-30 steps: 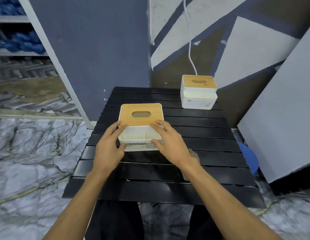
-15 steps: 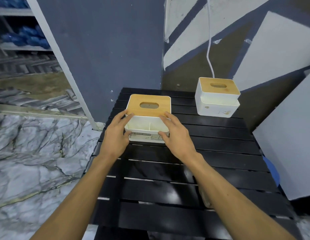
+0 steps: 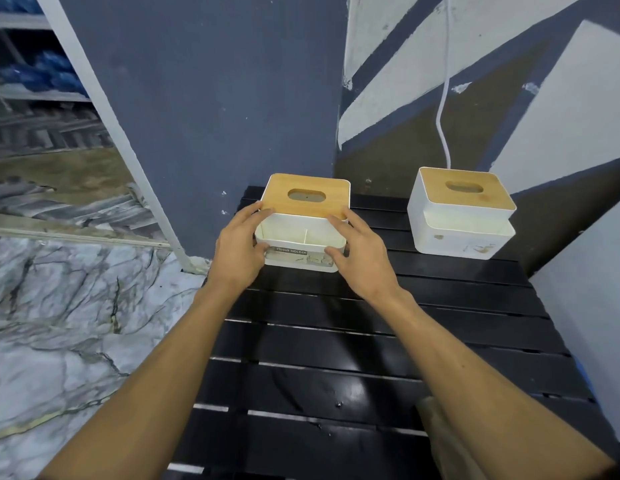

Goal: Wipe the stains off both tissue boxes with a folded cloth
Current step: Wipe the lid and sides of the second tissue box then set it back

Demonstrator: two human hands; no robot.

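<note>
The left box is white plastic with rounded corners, a smooth wooden lid cut by an oval slot, and an open front tray split by a divider. Brownish smears mark its labelled front. It sits at the far left of the glossy black slatted table. The left hand and right hand clasp it from either side, fingers curved along its walls, thumbs pressed on the front, both arms stretched forward. The matching right box, also stained in front, stands apart at the far right, below a white cable.
</note>
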